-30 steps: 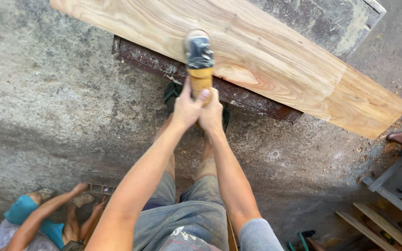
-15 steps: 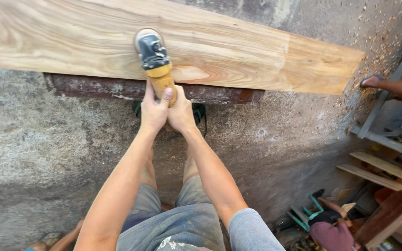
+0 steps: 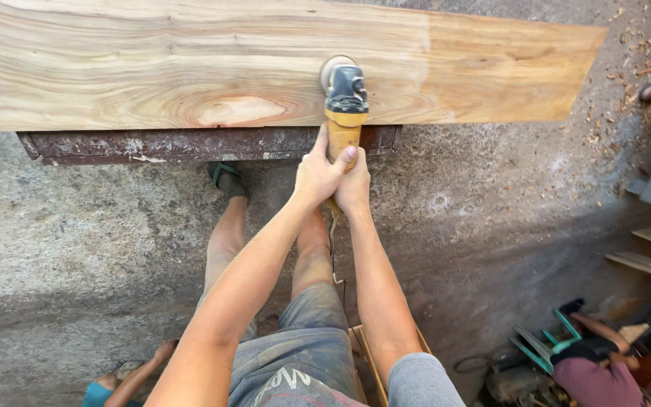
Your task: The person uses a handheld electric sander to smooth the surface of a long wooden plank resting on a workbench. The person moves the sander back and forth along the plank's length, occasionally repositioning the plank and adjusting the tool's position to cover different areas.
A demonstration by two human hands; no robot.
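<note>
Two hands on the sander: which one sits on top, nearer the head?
The left hand: it wraps the yellow sander handle from the left, thumb running up toward the dark head. The right hand grips just below and beside it, partly covered.

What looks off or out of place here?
Wood shavings lie scattered on the concrete floor by the right end of the long pale wooden plank. Both hands grip the yellow angle grinder normally; nothing else stands out.

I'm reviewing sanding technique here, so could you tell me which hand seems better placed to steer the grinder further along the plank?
Probably the left hand: it wraps the yellow grinder handle higher up, nearer the head on the plank. The right hand grips lower, behind it.
</note>
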